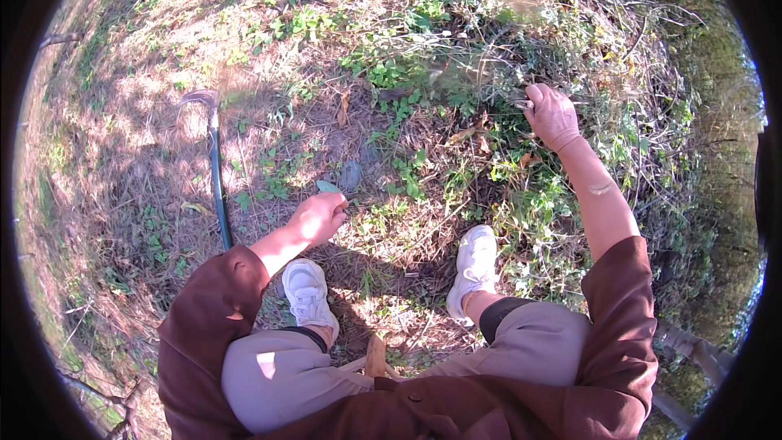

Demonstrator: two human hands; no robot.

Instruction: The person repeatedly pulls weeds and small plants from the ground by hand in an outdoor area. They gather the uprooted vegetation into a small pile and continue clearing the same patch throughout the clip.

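Note:
My right hand reaches out over the weeds at the right, its fingers closed around a bunch of dry plant stems. Nearer to me, my left hand hovers low with curled fingers, and nothing plainly shows in its grasp. A pale green leaf appears just past its knuckles. Left of that hand lies a sickle with a curved metal blade and a long dark green handle. My left sleeve hides the handle's near end.
White sneakers stand apart on dry grass. A flat grey stone lies ahead. Between my legs is a wooden piece. Tangled weeds and twigs fill the right side. Bare branches stand at lower right, others at lower left.

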